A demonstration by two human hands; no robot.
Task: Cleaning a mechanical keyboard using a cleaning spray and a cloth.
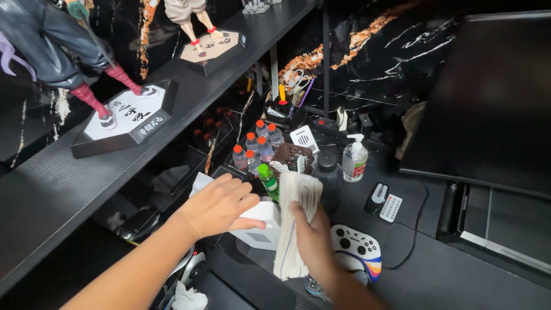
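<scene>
Nearest the camera, a white game controller (357,250) with coloured stripes lies on the dark worktop (436,275), just beside the right wrist. The right hand (313,238) is closed around a folded, light-coloured cloth (295,221) and holds it upright against the side of a small white box-shaped device (261,227). The left hand (221,205) lies flat and open-fingered on top of this device, steadying it.

Judged step: wiping the device with the cloth while the left hand braces it. The next move calls for firm downward pressure from the left hand, and a stroke short enough to miss the green-capped bottle (267,181) just behind.

Farther back stand a brown basket (290,156), a clear pump bottle (354,159) and several orange-capped bottles (256,148). Above, a black shelf (51,189) carries figurines on bases (123,123).
</scene>
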